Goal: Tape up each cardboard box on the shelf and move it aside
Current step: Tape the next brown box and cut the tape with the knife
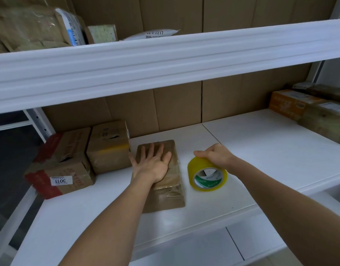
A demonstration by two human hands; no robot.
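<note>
Your left hand [153, 162] lies spread flat on the flat box [161, 177], your right hand [215, 154] grips the tape roll [206, 174] just right of it; it looks taped, so slide it aside next.

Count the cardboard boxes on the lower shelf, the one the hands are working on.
5: a flat box under the left hand, two boxes at its left, two at the far right. More behind those may be hidden.
</note>
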